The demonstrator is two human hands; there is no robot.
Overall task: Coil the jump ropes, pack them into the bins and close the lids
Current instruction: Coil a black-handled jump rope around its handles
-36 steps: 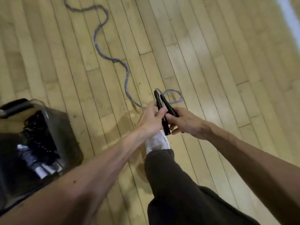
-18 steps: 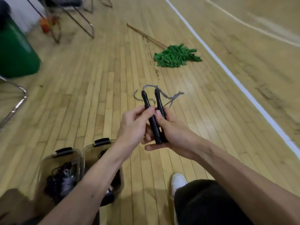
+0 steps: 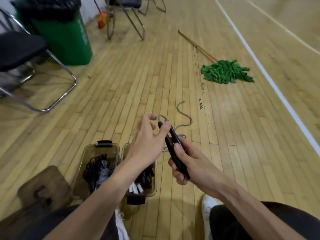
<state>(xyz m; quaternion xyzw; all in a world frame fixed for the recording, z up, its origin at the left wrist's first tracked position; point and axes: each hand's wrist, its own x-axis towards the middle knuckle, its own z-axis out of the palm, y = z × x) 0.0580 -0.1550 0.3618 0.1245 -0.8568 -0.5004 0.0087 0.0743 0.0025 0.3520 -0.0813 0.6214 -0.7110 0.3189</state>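
Observation:
My right hand [image 3: 192, 163] grips the two black handles [image 3: 170, 146] of a jump rope, held side by side and pointing away from me. My left hand [image 3: 147, 142] hovers beside their top end, thumb against the handles and fingers spread and blurred. The grey rope [image 3: 183, 116] runs from the handle tops in loose curves over the wooden floor. Two clear bins stand open near my left knee: the left bin [image 3: 83, 156] holds coiled black and grey rope, the right bin [image 3: 155, 172] holds black and white handles, partly hidden by my left forearm. A tinted lid [image 3: 43, 186] lies left of the bins.
A green trash can [image 3: 69, 40] and a metal-framed chair [image 3: 26, 54] stand at the far left, with another chair [image 3: 124, 16] behind. A green mop [image 3: 226, 71] lies on the floor ahead to the right, near a white court line [image 3: 270, 80].
My head has tilted up, bringing the room into view. My left hand has let go of the handles and opened; the right hand now holds both handles alone.

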